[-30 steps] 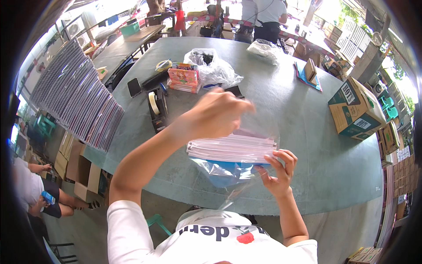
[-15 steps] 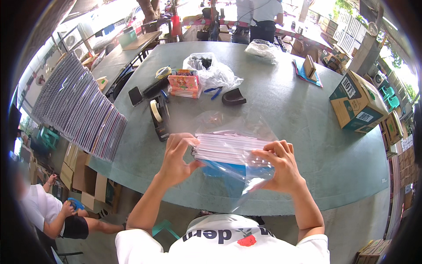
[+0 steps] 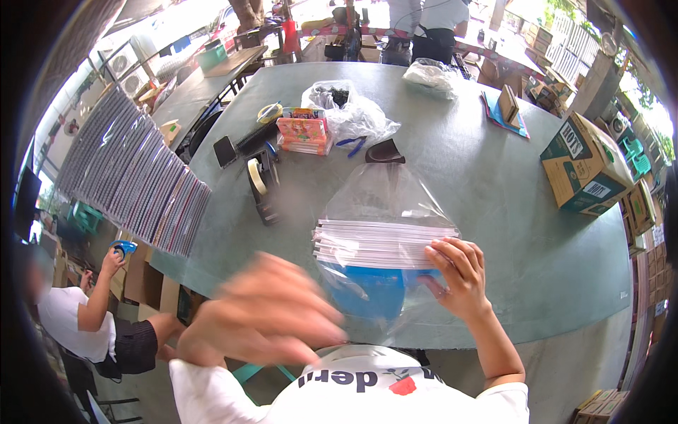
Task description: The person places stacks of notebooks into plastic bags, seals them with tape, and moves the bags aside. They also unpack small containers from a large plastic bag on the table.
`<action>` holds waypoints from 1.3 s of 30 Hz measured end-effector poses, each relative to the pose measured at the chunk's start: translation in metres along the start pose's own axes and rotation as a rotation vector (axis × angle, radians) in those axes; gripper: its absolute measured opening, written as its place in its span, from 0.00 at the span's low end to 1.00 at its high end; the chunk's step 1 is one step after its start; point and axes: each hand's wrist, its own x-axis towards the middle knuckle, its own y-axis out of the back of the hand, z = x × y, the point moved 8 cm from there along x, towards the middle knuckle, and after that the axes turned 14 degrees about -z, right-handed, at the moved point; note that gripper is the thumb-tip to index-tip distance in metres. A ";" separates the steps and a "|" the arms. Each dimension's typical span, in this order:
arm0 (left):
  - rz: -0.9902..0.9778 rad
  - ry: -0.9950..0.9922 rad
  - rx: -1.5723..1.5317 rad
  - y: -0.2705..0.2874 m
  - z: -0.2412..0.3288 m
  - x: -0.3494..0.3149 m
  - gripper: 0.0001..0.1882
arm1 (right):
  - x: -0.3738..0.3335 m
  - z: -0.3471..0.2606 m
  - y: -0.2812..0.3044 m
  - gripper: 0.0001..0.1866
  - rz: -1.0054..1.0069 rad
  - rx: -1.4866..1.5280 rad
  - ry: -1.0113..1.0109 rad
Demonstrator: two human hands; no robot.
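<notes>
A stack of thin white-edged booklets point(image 3: 385, 244) lies inside a clear plastic bag point(image 3: 395, 187) on the near part of the table. Something flat and blue point(image 3: 371, 290) shows through the bag below the stack. My right hand point(image 3: 459, 277) grips the right end of the bagged stack, fingers on top and thumb below. My left hand point(image 3: 261, 311) is off the bag, raised over the table's near edge to the left; motion smears its fingers. The far end of the bag reaches a dark curved piece point(image 3: 385, 151).
A tape dispenser point(image 3: 263, 187), a phone point(image 3: 225, 151) and an orange boxed pack point(image 3: 304, 134) stand left of centre. Tall stacked booklets point(image 3: 134, 177) rise at the left edge, a carton point(image 3: 586, 166) at the right. A seated person point(image 3: 85, 311) holds a blue object.
My left hand has let go of the bag's left side and swung down toward me. The bag now lies flatter, its far end spread out. The seated person's hand has risen with the blue object.
</notes>
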 end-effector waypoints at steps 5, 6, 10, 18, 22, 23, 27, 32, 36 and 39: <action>0.222 0.371 0.291 -0.036 -0.096 -0.040 0.26 | 0.014 -0.006 0.006 0.31 -0.053 0.188 0.026; 0.171 0.322 0.357 -0.048 -0.099 -0.033 0.27 | 0.018 -0.006 0.007 0.31 -0.069 0.229 0.021; 0.262 0.157 0.168 -0.044 -0.101 -0.024 0.30 | 0.024 -0.001 0.009 0.33 -0.145 0.316 0.053; -0.027 0.040 0.763 -0.048 -0.047 0.032 0.26 | 0.009 0.000 0.001 0.26 -0.084 0.086 0.043; -0.158 -0.205 0.151 -0.039 0.005 0.025 0.22 | 0.018 -0.006 0.001 0.26 -0.116 0.079 0.067; -0.167 -0.220 0.144 -0.035 -0.002 0.010 0.22 | 0.014 -0.001 0.000 0.26 -0.115 0.073 0.050; 0.282 0.356 0.232 -0.016 -0.090 -0.032 0.27 | 0.014 0.000 0.001 0.24 -0.105 0.149 0.054; 0.213 0.207 0.329 -0.053 -0.094 -0.015 0.21 | 0.030 -0.005 0.019 0.19 -0.096 0.310 0.034; 0.224 0.157 0.196 -0.045 -0.092 -0.003 0.16 | 0.032 0.008 0.015 0.16 -0.132 0.342 0.024; 0.264 0.215 0.178 -0.039 -0.096 -0.001 0.12 | 0.039 0.016 0.014 0.11 -0.329 0.567 -0.063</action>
